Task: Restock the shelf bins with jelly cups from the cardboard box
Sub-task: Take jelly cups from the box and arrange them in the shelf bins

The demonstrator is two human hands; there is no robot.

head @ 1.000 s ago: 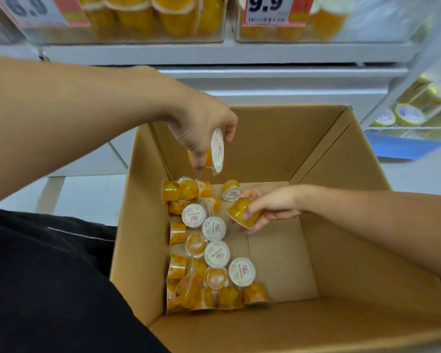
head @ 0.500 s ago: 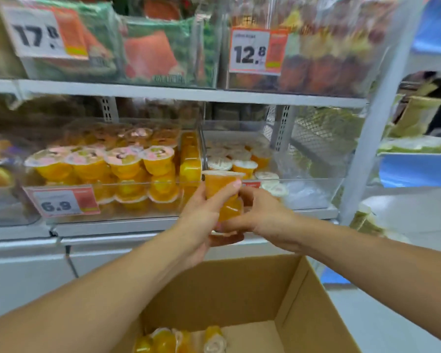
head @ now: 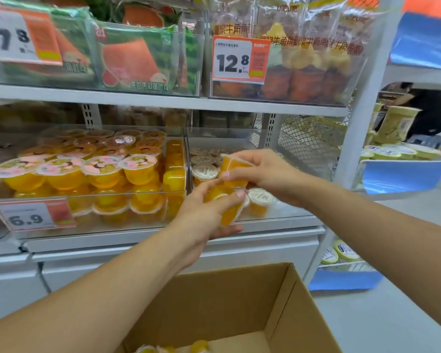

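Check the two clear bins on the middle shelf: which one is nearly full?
The left bin, tagged 6.9: pink-lidded cups are stacked to its top. The right bin holds only a few white-lidded cups.

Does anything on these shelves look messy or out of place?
Nothing looks spilled or broken. The right bin is sparsely filled beside the packed left bin. The cup in the left hand lies tilted; that is simply mid-handling.

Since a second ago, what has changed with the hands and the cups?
Both hands rose out of the cardboard box to the shelf. The right hand now carries its jelly cup over the right bin; the left hand trails with another cup. Each hand still holds its cup.
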